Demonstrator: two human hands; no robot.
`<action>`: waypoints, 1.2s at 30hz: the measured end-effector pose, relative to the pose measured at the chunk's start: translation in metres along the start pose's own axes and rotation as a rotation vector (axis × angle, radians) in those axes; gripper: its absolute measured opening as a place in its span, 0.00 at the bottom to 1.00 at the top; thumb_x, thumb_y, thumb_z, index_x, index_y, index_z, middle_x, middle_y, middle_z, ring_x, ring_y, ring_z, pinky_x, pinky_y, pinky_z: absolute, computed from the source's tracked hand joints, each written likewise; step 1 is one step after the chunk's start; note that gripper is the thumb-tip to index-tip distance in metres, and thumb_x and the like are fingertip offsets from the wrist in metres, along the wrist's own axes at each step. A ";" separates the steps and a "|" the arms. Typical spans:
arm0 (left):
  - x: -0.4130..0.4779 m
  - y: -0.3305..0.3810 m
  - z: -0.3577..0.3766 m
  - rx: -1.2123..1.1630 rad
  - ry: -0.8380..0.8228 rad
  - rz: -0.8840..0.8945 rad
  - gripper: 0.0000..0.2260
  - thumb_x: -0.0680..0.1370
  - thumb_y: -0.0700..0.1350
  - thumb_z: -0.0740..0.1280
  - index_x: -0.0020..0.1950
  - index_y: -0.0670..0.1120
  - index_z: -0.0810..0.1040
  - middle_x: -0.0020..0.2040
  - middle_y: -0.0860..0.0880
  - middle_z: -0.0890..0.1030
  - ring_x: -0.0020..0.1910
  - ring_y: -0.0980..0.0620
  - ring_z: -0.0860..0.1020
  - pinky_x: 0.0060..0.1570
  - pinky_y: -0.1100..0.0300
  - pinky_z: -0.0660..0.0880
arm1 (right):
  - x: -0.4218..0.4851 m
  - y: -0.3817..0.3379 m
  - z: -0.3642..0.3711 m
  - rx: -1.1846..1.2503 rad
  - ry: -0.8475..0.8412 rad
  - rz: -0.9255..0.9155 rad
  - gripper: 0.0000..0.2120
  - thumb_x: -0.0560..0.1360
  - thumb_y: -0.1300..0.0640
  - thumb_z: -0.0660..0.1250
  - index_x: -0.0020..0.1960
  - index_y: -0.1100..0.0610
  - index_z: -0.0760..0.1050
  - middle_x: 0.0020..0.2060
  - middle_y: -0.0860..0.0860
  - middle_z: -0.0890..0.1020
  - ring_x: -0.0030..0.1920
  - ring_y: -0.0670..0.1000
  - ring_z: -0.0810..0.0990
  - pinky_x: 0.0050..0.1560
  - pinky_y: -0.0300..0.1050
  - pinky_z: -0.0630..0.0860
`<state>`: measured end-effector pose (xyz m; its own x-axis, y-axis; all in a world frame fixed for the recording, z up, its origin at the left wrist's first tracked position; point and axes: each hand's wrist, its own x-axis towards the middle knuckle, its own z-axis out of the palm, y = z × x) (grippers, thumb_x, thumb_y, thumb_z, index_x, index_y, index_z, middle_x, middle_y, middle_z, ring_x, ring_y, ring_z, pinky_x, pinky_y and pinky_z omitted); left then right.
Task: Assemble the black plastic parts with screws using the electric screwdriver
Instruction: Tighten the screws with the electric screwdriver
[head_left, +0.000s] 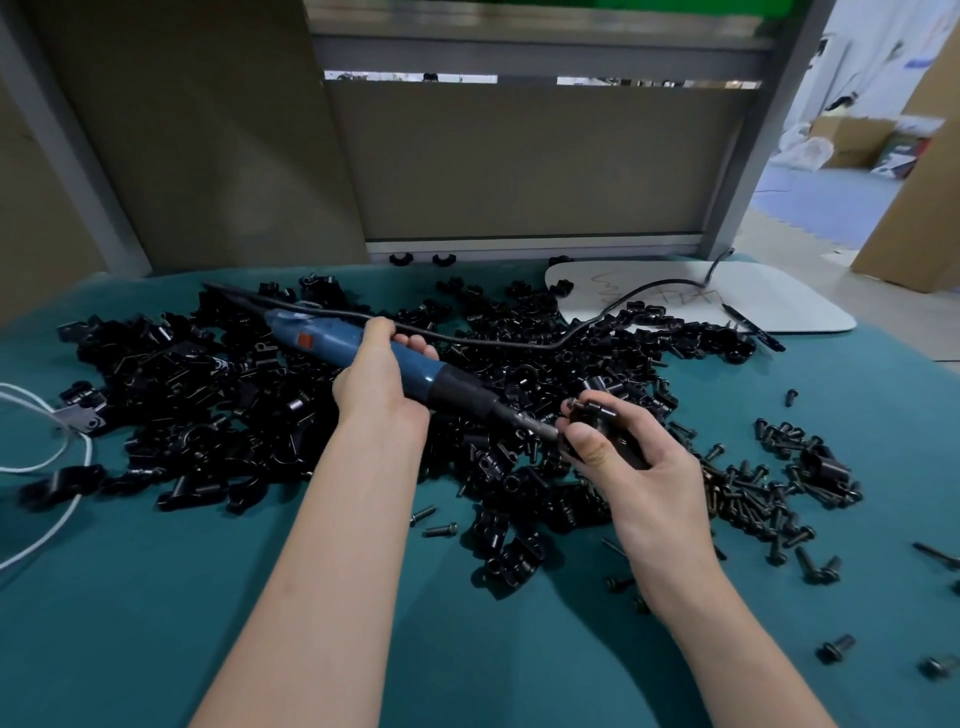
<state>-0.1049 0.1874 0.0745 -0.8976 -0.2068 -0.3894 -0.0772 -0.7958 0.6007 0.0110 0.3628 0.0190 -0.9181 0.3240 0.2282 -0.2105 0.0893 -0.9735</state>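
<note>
My left hand (379, 382) grips the blue electric screwdriver (332, 340) around its middle, its black nose pointing right and slightly down. The metal bit (535, 427) meets a black plastic part (605, 415) that my right hand (628, 457) holds, fingers and thumb curled round it. A screw head shows at the top of that part. A large heap of black plastic parts (218, 395) covers the middle of the green table. Loose dark screws (763, 493) lie in a pile to the right of my right hand.
The screwdriver's black cable (519, 343) runs right across the heap and over a white board (727, 301) at the back right. A white cord (47, 462) loops at the left edge. A grey partition (519, 166) stands behind the green table (156, 597). Stray screws lie near the front right.
</note>
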 end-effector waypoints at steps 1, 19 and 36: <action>0.003 0.004 -0.002 -0.025 0.011 0.005 0.05 0.78 0.39 0.70 0.48 0.41 0.73 0.36 0.48 0.77 0.29 0.54 0.77 0.31 0.61 0.79 | 0.000 -0.001 -0.001 0.005 0.003 0.003 0.20 0.67 0.36 0.75 0.57 0.36 0.82 0.57 0.45 0.86 0.64 0.52 0.82 0.70 0.59 0.73; -0.001 -0.005 0.000 -0.124 0.062 -0.028 0.06 0.77 0.39 0.70 0.49 0.42 0.74 0.36 0.48 0.78 0.29 0.54 0.77 0.32 0.60 0.79 | -0.003 -0.004 -0.001 -0.097 -0.054 0.063 0.15 0.70 0.41 0.74 0.56 0.33 0.80 0.56 0.44 0.86 0.63 0.48 0.82 0.71 0.56 0.73; -0.004 -0.003 0.000 -0.131 0.051 -0.038 0.05 0.77 0.37 0.69 0.48 0.42 0.73 0.34 0.48 0.77 0.23 0.55 0.76 0.29 0.62 0.78 | -0.002 -0.001 -0.001 -0.120 -0.068 0.080 0.16 0.69 0.39 0.74 0.56 0.32 0.80 0.56 0.44 0.86 0.62 0.50 0.82 0.70 0.57 0.73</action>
<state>-0.1010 0.1905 0.0746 -0.8718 -0.2011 -0.4467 -0.0505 -0.8701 0.4903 0.0133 0.3635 0.0198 -0.9518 0.2707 0.1443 -0.0975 0.1790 -0.9790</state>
